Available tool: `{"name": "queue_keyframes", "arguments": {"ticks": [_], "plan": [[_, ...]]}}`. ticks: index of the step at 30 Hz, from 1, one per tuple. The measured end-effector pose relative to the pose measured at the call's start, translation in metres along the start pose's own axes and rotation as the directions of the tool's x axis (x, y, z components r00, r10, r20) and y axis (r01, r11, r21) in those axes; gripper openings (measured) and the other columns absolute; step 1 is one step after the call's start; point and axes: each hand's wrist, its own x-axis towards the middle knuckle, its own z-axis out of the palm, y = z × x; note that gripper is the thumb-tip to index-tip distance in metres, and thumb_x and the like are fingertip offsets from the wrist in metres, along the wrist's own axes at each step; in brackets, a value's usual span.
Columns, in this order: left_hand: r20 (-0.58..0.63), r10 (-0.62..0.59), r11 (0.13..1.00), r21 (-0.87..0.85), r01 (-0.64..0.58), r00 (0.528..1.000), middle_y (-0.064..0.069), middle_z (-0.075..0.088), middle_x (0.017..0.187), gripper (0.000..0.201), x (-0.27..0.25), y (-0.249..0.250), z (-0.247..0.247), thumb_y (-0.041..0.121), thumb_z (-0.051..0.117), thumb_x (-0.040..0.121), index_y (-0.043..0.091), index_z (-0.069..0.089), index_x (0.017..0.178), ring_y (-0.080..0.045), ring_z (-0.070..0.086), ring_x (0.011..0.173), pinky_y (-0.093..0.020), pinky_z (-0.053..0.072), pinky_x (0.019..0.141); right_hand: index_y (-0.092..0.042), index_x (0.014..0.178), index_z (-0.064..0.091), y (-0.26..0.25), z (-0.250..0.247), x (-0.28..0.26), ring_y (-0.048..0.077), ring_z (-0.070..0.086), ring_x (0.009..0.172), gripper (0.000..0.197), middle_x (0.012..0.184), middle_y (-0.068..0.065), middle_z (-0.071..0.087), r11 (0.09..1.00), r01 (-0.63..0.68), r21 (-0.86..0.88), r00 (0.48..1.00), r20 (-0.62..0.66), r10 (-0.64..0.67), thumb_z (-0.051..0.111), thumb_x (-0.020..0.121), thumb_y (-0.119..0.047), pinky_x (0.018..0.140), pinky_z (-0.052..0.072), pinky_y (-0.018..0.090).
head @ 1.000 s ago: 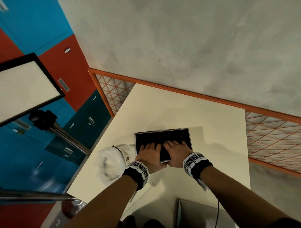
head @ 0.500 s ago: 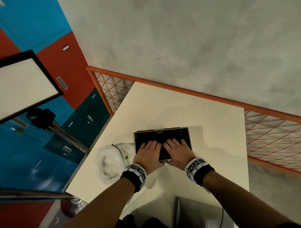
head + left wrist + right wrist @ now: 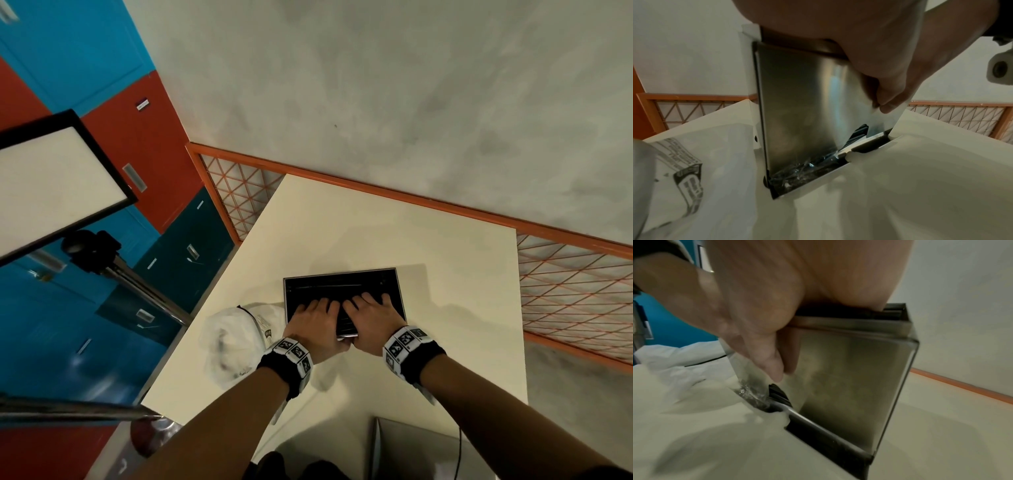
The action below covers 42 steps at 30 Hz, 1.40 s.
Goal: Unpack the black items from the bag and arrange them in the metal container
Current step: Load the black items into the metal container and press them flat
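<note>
Nearest, the left hand [image 3: 317, 320] and right hand [image 3: 371, 317] lie side by side, fingers straight and spread flat on the black items [image 3: 342, 291] filling the metal container [image 3: 399, 284], thumbs down its near wall; the white bag [image 3: 236, 339] lies crumpled just left of it; the cream table [image 3: 428, 240] stretches beyond.

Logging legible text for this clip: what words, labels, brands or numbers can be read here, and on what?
Nothing reads clearly.
White plastic bag: black printed lines and a logo, too blurred to read.
Wristbands: black-and-white square marker patterns, no letters.
Red locker door: a small label, too small to read.
Metal container: no visible text.
</note>
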Motion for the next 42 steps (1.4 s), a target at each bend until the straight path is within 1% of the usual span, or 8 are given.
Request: {"name": "queue_keyframes", "arguments": {"ticks": [4,7,18,23,26,33,38,42], "plan": [[0.032,-0.011,1.000,-0.016,0.011,0.999,0.001,0.053,0.128,0.078,0.002,0.000,-0.001,0.067,0.054,0.070,0.022,0.045,0.132,-0.023,0.050,0.119,-0.043,0.043,0.098,-0.020,0.130,0.044,-0.001,-0.002,0.000,0.027,0.042,0.121,0.065,0.132,0.002,0.047,1.000,-0.006,-0.010,1.000,0.001,0.006,0.062,0.072,-0.043,0.094,0.035,0.053],[0.029,-0.013,1.000,-0.001,0.013,0.999,-0.002,0.047,0.128,0.079,0.001,0.001,-0.002,0.067,0.054,0.070,0.021,0.045,0.133,-0.025,0.044,0.120,-0.045,0.042,0.099,-0.018,0.130,0.047,-0.003,-0.004,-0.003,0.030,0.042,0.119,0.067,0.135,0.005,0.041,0.999,-0.020,-0.030,1.000,-0.007,0.019,0.065,0.070,-0.042,0.092,0.038,0.053],[0.011,0.012,0.999,0.050,-0.012,1.000,-0.003,0.058,0.119,0.069,0.000,-0.001,-0.002,0.067,0.056,0.073,0.019,0.050,0.123,-0.025,0.054,0.111,-0.041,0.040,0.095,-0.022,0.125,0.044,-0.004,-0.008,-0.001,0.023,0.047,0.115,0.055,0.122,-0.002,0.053,1.000,-0.027,0.003,0.999,0.022,0.027,0.062,0.076,-0.041,0.092,0.034,0.051],[-0.008,0.011,0.999,0.046,-0.011,1.000,-0.002,0.057,0.120,0.067,-0.002,0.001,0.000,0.069,0.052,0.075,0.019,0.050,0.120,-0.024,0.053,0.113,-0.042,0.039,0.094,-0.021,0.127,0.044,-0.004,-0.008,-0.002,0.025,0.043,0.120,0.057,0.129,0.000,0.046,1.000,-0.025,-0.007,0.999,0.028,0.025,0.062,0.077,-0.042,0.093,0.034,0.052],[0.017,-0.002,1.000,0.030,0.002,1.000,-0.003,0.052,0.126,0.070,-0.002,0.001,0.000,0.071,0.050,0.075,0.020,0.048,0.123,-0.026,0.049,0.116,-0.045,0.039,0.097,-0.019,0.128,0.045,-0.005,-0.010,-0.002,0.026,0.041,0.121,0.057,0.131,0.002,0.043,1.000,-0.005,-0.023,0.999,0.031,0.006,0.062,0.078,-0.040,0.093,0.035,0.053],[0.024,-0.003,1.000,0.019,0.002,1.000,0.000,0.052,0.125,0.070,-0.002,0.001,0.002,0.070,0.049,0.074,0.021,0.046,0.124,-0.024,0.049,0.117,-0.045,0.039,0.095,-0.022,0.125,0.043,0.000,-0.012,0.002,0.023,0.047,0.118,0.060,0.124,0.000,0.052,1.000,-0.005,0.018,0.995,0.103,0.003,0.066,0.073,-0.043,0.094,0.036,0.052],[0.001,0.000,1.000,0.015,0.000,1.000,-0.001,0.052,0.122,0.069,-0.003,0.001,0.002,0.070,0.048,0.075,0.021,0.048,0.123,-0.025,0.048,0.116,-0.045,0.039,0.095,-0.024,0.130,0.040,0.000,-0.008,0.004,0.025,0.047,0.120,0.068,0.127,0.002,0.050,0.999,-0.045,0.007,0.991,0.124,0.044,0.070,0.072,-0.044,0.095,0.037,0.053],[-0.010,-0.003,1.000,0.028,0.003,1.000,-0.002,0.050,0.122,0.072,-0.004,0.002,0.001,0.072,0.047,0.073,0.021,0.048,0.124,-0.025,0.046,0.115,-0.045,0.038,0.094,-0.024,0.129,0.040,0.002,-0.008,0.005,0.023,0.047,0.121,0.070,0.130,0.000,0.048,0.999,-0.016,0.037,0.993,0.116,0.012,0.071,0.070,-0.046,0.096,0.038,0.052]]}}
